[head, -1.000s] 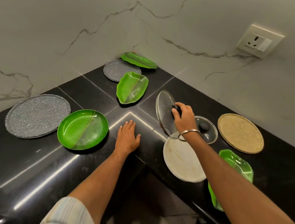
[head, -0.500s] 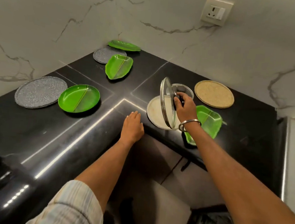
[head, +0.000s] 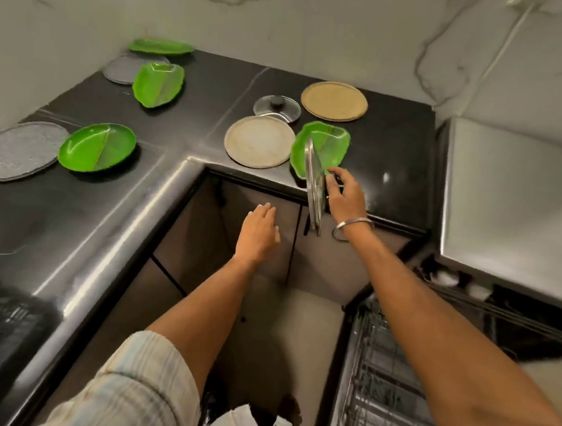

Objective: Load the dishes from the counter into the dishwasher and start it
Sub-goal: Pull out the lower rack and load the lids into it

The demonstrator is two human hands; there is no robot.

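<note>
Fingers of the right hand (head: 345, 198) curl around an upright glass lid (head: 314, 185); left hand (head: 257, 233) hangs relaxed, empty.

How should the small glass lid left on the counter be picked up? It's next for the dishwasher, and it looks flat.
Pinch the black knob at the centre of the small glass lid, coming straight down from above. The lid lies flat, knob up, its near edge at the beige plate, so the rim offers little to grip.
</note>
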